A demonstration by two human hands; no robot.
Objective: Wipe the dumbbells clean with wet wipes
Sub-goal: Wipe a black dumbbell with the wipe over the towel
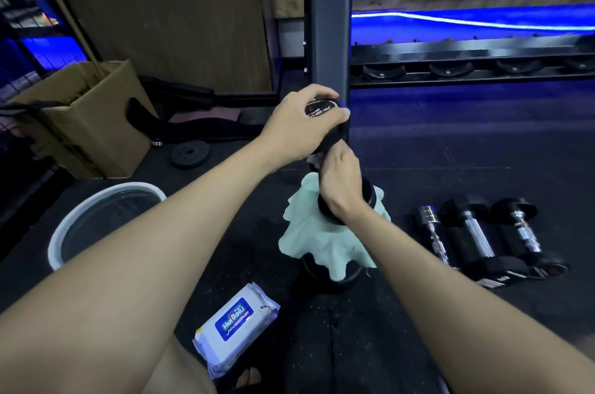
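On the floor, wipes pack (236,326) reads "HuiBaiLi".

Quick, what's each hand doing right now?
Left hand: grips the dumbbell top.
Right hand: grips a wipe round its handle.

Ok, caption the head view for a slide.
Left hand steadies an upright dumbbell on a green cloth; right hand grips its handle.
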